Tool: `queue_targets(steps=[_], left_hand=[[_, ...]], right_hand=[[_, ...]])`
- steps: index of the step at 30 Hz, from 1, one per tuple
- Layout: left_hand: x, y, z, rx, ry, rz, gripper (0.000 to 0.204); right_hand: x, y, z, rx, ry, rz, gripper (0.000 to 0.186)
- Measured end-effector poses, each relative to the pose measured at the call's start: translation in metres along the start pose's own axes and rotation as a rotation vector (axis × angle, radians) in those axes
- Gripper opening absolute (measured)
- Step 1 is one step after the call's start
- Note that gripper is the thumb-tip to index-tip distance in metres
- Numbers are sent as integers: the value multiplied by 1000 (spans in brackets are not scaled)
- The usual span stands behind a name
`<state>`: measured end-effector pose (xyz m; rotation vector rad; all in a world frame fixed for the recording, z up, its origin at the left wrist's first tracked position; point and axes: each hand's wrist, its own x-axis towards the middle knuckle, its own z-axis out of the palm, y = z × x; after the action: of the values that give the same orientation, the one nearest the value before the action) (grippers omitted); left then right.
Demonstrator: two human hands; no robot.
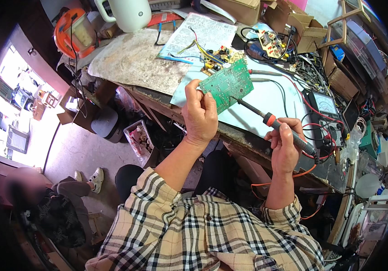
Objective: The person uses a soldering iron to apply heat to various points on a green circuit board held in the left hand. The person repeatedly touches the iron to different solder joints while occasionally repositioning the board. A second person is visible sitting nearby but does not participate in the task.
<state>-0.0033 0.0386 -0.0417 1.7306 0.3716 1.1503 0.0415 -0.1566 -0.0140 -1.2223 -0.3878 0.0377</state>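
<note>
Pinched by its left edge, a green circuit board (228,86) is held tilted above the bench's front edge by my left hand (201,113). My right hand (288,140) grips a soldering iron (289,133) with a black handle, a red-orange collar and an orange cord. The iron's tip touches or hovers just over the board's lower right part; I cannot tell which. Behind the green board lies another circuit board (219,58) with yellow parts and coloured wires. Test probes (264,73) lie to its right on a pale sheet (273,108).
A multimeter (325,104) with red and black leads sits at the right. At the back are a printed sheet (198,38), a white jug (130,13) and a loose circuit board (273,44). Cardboard boxes (293,25) crowd the far right. A person (63,207) sits at the lower left.
</note>
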Motion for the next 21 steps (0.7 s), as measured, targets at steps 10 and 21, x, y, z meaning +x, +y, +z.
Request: queue_targets(steps=[10, 21], left_hand=[[0, -1, 2, -22, 32, 16, 30], [0, 0, 0, 17, 5, 8, 33]], right_hand=[[1, 2, -1, 15, -9, -11, 17], [1, 0, 0, -8, 0, -7, 16]])
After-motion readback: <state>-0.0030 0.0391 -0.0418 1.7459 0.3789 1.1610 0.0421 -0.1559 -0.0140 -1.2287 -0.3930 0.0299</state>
